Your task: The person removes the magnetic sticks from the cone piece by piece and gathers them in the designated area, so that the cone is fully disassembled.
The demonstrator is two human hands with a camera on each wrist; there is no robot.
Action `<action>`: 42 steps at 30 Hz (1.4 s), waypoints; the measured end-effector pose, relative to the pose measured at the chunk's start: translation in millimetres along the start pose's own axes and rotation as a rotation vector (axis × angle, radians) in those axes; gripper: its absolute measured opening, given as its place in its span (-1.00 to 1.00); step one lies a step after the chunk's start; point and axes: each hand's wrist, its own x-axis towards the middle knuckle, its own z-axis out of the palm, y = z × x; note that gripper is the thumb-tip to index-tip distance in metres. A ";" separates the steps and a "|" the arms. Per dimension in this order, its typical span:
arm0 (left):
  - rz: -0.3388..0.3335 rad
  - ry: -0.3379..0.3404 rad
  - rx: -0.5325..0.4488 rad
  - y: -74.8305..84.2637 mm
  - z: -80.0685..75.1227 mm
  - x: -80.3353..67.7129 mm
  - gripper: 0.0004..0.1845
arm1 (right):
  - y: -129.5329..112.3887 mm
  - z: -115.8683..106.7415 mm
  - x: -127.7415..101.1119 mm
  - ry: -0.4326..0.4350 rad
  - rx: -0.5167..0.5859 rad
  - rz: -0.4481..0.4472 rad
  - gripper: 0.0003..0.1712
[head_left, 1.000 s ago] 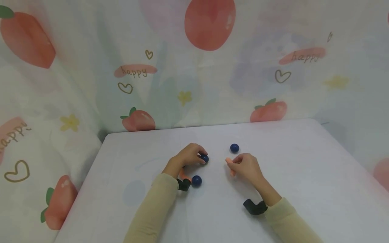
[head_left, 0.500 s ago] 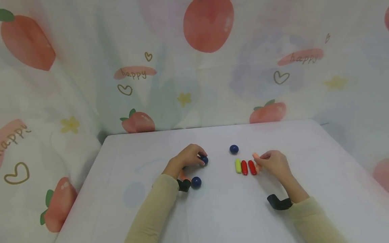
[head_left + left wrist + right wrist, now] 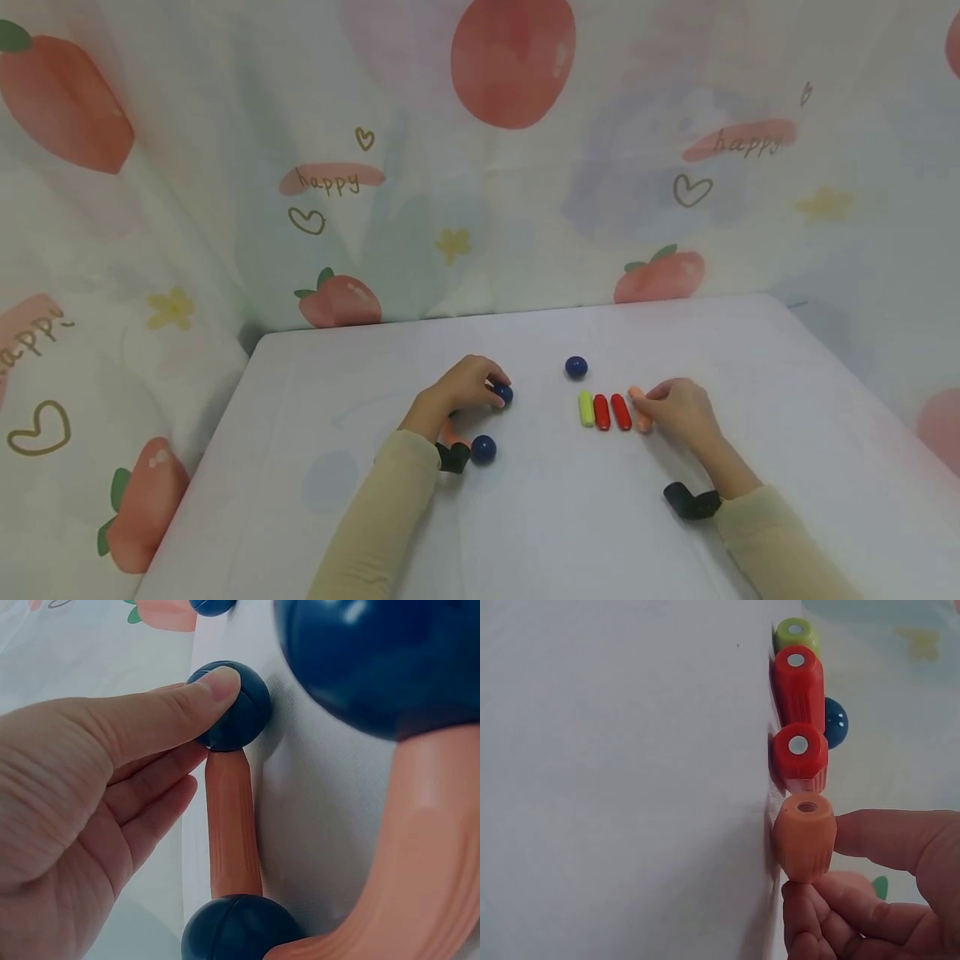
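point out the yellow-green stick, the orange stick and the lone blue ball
yellow-green stick point(image 3: 586, 409), head view, middle of its body
orange stick point(image 3: 804, 837), right wrist view, side below its holed end
lone blue ball point(image 3: 576, 367), head view, centre

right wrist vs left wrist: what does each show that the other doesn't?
Only the right wrist view: the right hand pinching an orange stick beside two red sticks and a green stick. Only the left wrist view: the left hand with its thumb on a blue ball joined to an orange rod. Both share the white table.
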 end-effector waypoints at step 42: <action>-0.258 0.159 -0.077 -37.4 1.5 -27.5 -0.47 | -101.2 66.5 -1.5 -0.034 0.178 -0.285 -0.55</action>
